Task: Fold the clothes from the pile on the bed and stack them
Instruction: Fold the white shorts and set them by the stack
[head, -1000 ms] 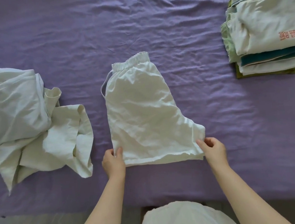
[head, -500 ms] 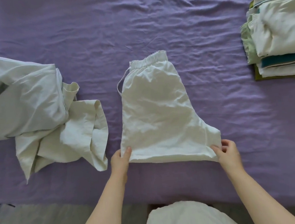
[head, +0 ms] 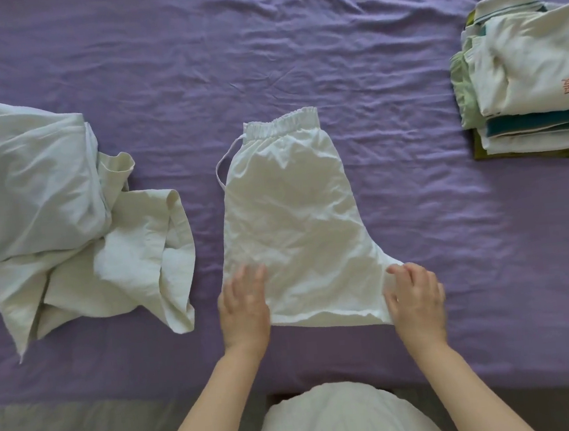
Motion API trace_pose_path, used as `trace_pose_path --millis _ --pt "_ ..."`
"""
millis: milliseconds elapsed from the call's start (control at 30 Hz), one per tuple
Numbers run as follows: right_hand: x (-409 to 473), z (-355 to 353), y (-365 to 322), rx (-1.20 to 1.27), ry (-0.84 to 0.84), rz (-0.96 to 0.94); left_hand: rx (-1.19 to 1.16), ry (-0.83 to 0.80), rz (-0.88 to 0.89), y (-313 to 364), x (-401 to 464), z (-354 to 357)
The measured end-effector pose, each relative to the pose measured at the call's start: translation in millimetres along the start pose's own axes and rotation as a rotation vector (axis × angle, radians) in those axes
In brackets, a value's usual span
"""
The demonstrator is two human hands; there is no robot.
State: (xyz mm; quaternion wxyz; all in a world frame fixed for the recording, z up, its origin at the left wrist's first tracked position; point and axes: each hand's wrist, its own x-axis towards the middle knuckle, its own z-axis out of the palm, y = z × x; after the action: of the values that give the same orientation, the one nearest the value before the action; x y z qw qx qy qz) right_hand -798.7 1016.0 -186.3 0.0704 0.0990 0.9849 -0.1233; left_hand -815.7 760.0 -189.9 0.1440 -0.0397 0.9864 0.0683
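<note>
One pair of white crinkled cotton shorts (head: pixel 290 221), folded in half, lies flat on the purple bed sheet (head: pixel 295 42), stretching away beyond the fingers. The left hand (head: pixel 244 308) presses its near-left corner with straight fingers; the right hand (head: pixel 416 298) rests on the near-right corner, fingers seemingly loosely bent. One crumpled pile of pale clothes (head: pixel 71 227) lies left of the fingers, one folded stack (head: pixel 530 90) far right.

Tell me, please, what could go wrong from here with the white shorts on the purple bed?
The white cotton shorts are wrinkled; folding now might set creases. Their loose white drawstring sticks out sideways and could end up outside the fold. The left hand and right hand lie flat on the hem, so pushing could bunch the fabric.
</note>
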Motion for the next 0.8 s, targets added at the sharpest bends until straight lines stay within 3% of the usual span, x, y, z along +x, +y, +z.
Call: trace_pose_path --millis 33,100,167,200,300,400,533,633,800 --pt "2 1 -6 -0.054 -0.004 -0.115 0.048 -0.109 0.148 10 4 1" --pt "-1 4 -16 -0.100 -0.198 -0.212 0.125 -0.358 0.344 22 10 9" --pt "-7 10 -14 -0.177 -0.470 -0.132 0.168 -0.420 0.388 22 13 15" --pt "-9 9 -15 -0.204 -0.527 -0.101 0.180 -0.428 0.375 21 14 13" --pt "5 -3 -35 -0.153 -0.464 -0.150 0.183 -0.442 0.355 17 23 6" --pt "46 -4 -74 -0.017 -0.282 -0.218 0.039 -0.207 0.382 24 52 -13" --pt "114 4 -127 0.042 -0.193 -0.266 -0.054 0.074 0.281 45 111 -33" --pt "159 10 -147 -0.002 -0.166 -0.225 0.092 0.017 0.211 50 160 -39" --pt "196 35 -138 -0.178 -0.363 -0.205 0.226 -0.185 0.292 29 200 -19"
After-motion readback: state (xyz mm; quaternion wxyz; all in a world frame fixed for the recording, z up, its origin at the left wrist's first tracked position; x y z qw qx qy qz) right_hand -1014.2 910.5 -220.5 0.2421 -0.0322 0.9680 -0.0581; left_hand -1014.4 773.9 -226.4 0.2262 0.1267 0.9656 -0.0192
